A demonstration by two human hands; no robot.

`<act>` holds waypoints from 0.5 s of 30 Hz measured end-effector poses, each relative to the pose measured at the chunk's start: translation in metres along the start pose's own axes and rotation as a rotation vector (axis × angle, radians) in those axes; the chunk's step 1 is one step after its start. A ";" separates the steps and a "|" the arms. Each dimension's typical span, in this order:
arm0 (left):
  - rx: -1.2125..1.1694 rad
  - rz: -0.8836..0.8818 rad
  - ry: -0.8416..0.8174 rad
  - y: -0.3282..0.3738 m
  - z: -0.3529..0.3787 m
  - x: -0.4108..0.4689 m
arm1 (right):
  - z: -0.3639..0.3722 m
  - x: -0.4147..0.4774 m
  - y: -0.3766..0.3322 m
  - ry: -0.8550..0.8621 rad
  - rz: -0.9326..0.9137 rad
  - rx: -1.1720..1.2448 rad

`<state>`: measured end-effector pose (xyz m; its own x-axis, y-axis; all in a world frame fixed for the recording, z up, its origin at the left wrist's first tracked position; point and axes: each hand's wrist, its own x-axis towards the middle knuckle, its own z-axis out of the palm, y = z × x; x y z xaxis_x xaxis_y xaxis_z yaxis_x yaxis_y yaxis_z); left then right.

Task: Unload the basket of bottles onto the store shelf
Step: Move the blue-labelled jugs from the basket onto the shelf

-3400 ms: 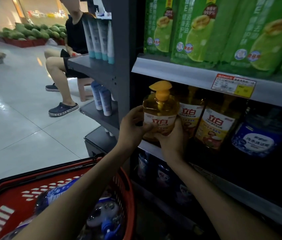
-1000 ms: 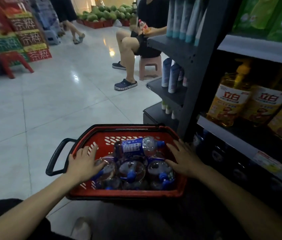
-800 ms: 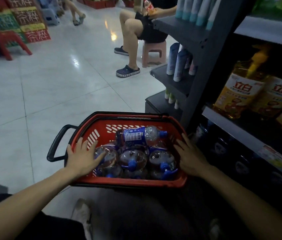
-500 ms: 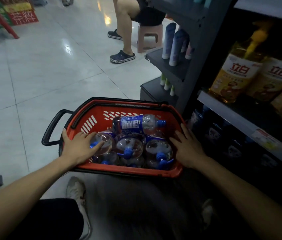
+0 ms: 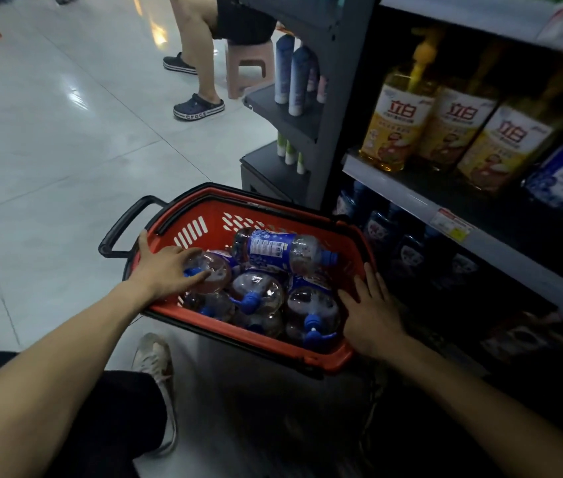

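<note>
- Basket [image 5: 218, 215]: just beside the shelf [image 5: 407, 196], holding several bottles [image 5: 259, 294].
- Left hand [image 5: 166, 267]: fingers straight, resting on the leftmost bottle.
- Right hand [image 5: 369, 312]: fingers straight, against the right rim.
- I would lift the top bottle [image 5: 283, 250] first, gripping its body.
</note>
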<state>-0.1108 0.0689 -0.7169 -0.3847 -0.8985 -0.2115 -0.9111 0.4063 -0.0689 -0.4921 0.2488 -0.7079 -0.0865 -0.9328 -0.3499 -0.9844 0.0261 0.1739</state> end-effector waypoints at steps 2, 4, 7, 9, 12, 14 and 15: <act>0.001 0.015 0.010 0.007 0.000 0.001 | 0.001 -0.003 0.006 0.010 0.018 0.029; -0.001 0.008 0.015 0.014 0.000 0.001 | -0.001 0.000 0.012 0.015 0.022 0.039; -0.002 -0.015 0.051 0.021 0.001 -0.002 | -0.005 0.010 0.021 0.009 0.030 0.042; 0.013 -0.028 0.073 0.025 0.001 -0.004 | -0.008 0.016 0.026 0.013 0.025 0.032; 0.062 -0.009 0.084 0.032 -0.001 -0.008 | -0.008 0.018 0.030 0.013 0.016 0.007; 0.078 0.035 0.072 0.039 -0.005 -0.009 | -0.008 0.018 0.028 0.014 0.022 -0.014; 0.078 0.059 0.073 0.043 -0.008 -0.010 | -0.009 0.017 0.026 0.012 0.024 -0.016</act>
<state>-0.1476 0.0938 -0.7099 -0.4500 -0.8810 -0.1460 -0.8732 0.4684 -0.1345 -0.5182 0.2301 -0.7010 -0.1078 -0.9364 -0.3340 -0.9796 0.0428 0.1963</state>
